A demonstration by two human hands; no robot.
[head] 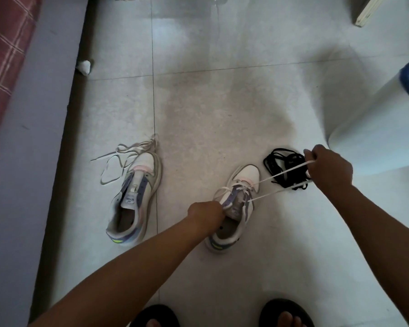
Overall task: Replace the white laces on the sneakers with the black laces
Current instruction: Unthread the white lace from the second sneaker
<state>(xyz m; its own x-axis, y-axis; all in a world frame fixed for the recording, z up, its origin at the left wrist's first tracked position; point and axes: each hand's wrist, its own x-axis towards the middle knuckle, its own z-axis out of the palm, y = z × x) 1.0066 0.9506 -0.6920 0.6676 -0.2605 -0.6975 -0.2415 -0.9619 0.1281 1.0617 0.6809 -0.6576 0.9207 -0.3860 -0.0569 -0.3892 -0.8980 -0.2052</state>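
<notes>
Two white sneakers with purple trim stand on the tiled floor. The left sneaker [134, 199] has no lace; a loose white lace [121, 159] lies beside its toe. My left hand [206, 214] grips the tongue area of the right sneaker [234, 208]. My right hand [328, 166] pinches the two strands of that shoe's white lace [281, 182] and holds them taut, out to the right. The lace is still threaded through the lower eyelets. A heap of black laces [285, 167] lies on the floor just right of that shoe's toe, under my right hand.
A bed with a red checked cover [5, 55] and a grey side runs along the left. A white cabinet [376, 119] with a blue object on it stands at the right. A crumpled white scrap [84, 66] lies by the bed. My feet in black slippers [286, 312] are at the bottom.
</notes>
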